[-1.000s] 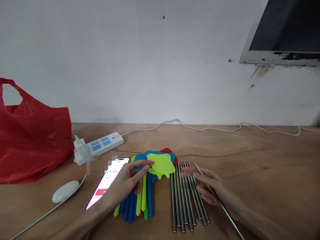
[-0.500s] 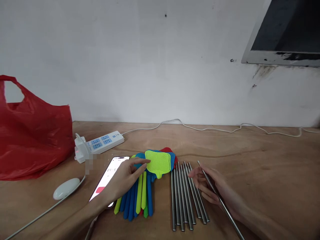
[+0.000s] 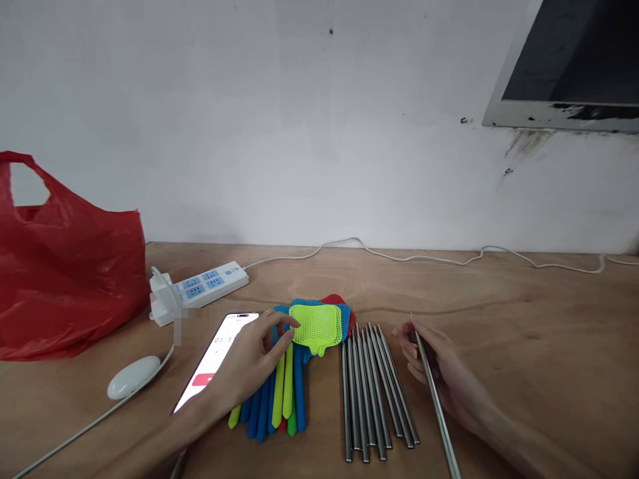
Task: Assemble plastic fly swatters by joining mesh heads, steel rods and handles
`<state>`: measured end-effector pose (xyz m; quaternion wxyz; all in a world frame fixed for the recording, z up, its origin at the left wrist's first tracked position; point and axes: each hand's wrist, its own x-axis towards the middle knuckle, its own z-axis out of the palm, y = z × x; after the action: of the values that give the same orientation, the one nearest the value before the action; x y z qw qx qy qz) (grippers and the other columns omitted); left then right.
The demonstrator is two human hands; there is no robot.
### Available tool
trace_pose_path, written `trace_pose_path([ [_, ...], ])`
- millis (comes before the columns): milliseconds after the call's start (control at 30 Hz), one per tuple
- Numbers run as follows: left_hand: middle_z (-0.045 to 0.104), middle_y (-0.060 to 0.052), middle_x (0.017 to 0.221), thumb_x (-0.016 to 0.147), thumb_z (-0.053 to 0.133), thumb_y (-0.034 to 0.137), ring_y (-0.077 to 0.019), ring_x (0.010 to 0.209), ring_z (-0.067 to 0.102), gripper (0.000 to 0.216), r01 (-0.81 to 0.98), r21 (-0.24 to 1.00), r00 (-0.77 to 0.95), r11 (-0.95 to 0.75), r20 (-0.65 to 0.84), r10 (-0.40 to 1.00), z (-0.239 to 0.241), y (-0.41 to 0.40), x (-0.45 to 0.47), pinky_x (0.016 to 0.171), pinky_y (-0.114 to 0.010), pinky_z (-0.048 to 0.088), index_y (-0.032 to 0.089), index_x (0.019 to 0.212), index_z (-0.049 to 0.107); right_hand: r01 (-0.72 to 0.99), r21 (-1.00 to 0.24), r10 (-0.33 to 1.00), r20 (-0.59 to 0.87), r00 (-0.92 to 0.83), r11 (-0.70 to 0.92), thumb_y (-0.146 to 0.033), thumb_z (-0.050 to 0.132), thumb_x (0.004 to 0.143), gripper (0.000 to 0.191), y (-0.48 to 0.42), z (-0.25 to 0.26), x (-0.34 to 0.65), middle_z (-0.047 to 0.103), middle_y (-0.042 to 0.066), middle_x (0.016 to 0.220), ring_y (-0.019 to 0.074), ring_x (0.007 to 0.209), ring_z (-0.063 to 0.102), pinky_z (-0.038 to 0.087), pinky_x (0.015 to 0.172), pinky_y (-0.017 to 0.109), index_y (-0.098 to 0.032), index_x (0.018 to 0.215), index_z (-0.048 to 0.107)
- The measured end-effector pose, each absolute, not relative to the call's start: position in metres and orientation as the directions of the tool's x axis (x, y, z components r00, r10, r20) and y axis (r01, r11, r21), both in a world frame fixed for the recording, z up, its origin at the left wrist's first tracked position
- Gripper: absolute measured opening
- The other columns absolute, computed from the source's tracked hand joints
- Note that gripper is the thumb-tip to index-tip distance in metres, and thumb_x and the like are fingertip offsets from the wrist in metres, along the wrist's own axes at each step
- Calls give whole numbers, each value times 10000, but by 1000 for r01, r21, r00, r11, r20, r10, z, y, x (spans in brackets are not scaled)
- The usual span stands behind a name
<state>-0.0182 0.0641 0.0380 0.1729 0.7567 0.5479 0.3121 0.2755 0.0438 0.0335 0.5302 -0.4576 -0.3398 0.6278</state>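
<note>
My left hand (image 3: 264, 346) has its index finger and thumb closed at the left edge of a yellow-green fly swatter head (image 3: 319, 329). This perforated head lies on top of blue (image 3: 345, 320) and red (image 3: 333, 299) ones. Below it lie several blue, yellow-green and green handles (image 3: 264, 406), side by side. My right hand (image 3: 432, 352) holds one thin metal rod (image 3: 439, 412) slanting up, its top between thumb and fingers. Several more metal rods (image 3: 369, 399) lie in a loose row on the table, left of this hand.
A lit phone (image 3: 210, 352) lies partly under my left forearm. Behind it is a white power strip (image 3: 214, 283), its cord running along the wall. A red plastic bag (image 3: 70, 266) stands far left, near a white oval device (image 3: 134, 377) with a cable.
My right hand has shifted slightly right, and its rod now stands more upright. The yellow-green swatter head has tilted a little under my left fingers, and a second neck shows beside the first.
</note>
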Motion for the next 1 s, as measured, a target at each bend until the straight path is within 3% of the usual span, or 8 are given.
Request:
trace_pose_path([
  [100,491,44,633,966,471,447,-153,561,434,305,648,672,242,-358,264,934,37,61,-15,525,-256,312,216,916,663,-386,-905,981,-195,1,-179,-563,848,633,418,43,33,275,551,-28,644,55,479,375,320,396,167,-179,768,750],
  [233,496,41,636,979,462,413,-148,578,452,295,594,702,313,-392,247,917,37,56,-11,525,-246,318,209,897,658,-414,-895,986,-152,-69,-167,-499,843,689,347,47,27,274,665,34,794,115,661,536,481,580,197,-172,756,750],
  [500,500,44,611,992,458,384,-131,546,440,295,601,655,404,-458,245,881,37,50,-7,509,-235,310,210,883,670,-447,-881,987,-132,-87,-157,-461,806,763,281,45,21,273,730,55,878,136,749,614,521,678,211,-197,838,747],
  [667,511,43,624,993,475,353,-132,564,468,258,625,590,448,-512,266,854,36,48,-6,522,-235,330,217,870,656,-464,-884,993,-96,63,-56,-499,835,698,356,50,26,275,734,55,802,124,635,573,480,551,208,-198,853,729],
  [733,540,32,651,992,475,324,-139,595,501,242,623,552,487,-554,280,827,38,46,-5,544,-242,352,214,854,641,-402,-916,987,-58,149,7,-494,848,678,385,56,24,281,685,13,663,95,521,484,384,447,187,-198,885,713],
  [833,605,-4,755,981,469,256,-164,706,559,213,580,482,587,-657,312,747,41,43,-4,637,-271,411,205,844,624,-167,-985,983,2,186,33,-536,827,679,464,67,19,294,563,-52,491,69,405,316,199,370,195,-185,942,678],
  [1000,652,-39,920,963,489,183,-208,878,585,161,525,369,729,-767,270,629,44,36,-1,815,-348,431,215,984,646,218,-972,990,107,93,84,-593,670,799,503,76,9,303,579,-56,523,102,399,348,219,410,231,-200,1105,603],
])
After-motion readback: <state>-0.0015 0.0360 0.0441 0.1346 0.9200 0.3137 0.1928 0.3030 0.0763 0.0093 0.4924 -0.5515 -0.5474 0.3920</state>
